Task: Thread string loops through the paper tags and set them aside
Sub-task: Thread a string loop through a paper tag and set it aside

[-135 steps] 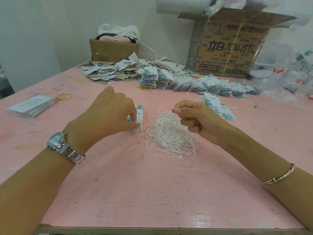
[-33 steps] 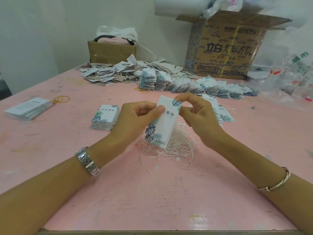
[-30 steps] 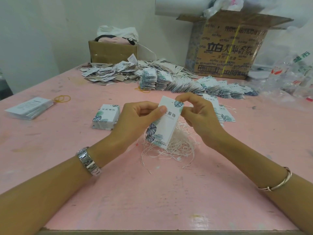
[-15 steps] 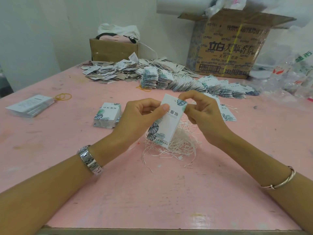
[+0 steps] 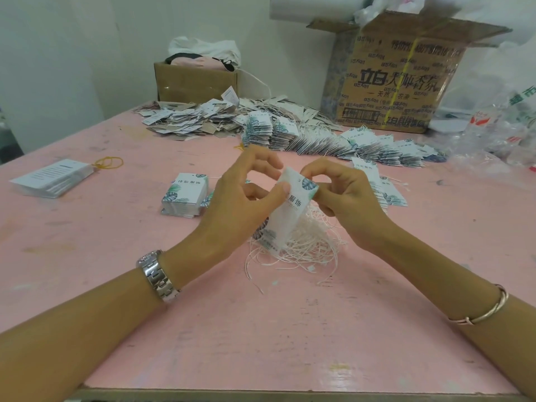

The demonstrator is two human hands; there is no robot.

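Pink desk, scuffed, stood against white wall; cardboard box at far edge. Left grip and right grip both pinched paper tag by top end (tilted, above string pile). Tag stack lay left of grips; tag row fanned along far side.

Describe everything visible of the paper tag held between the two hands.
The paper tag is a white rectangular card with teal leaf prints at two opposite corners, dark Chinese characters and a small hole near the top. It tilts above the pile of string loops. The left hand pinches its upper left edge, the right hand its top right corner. Whether string passes the hole is unclear.
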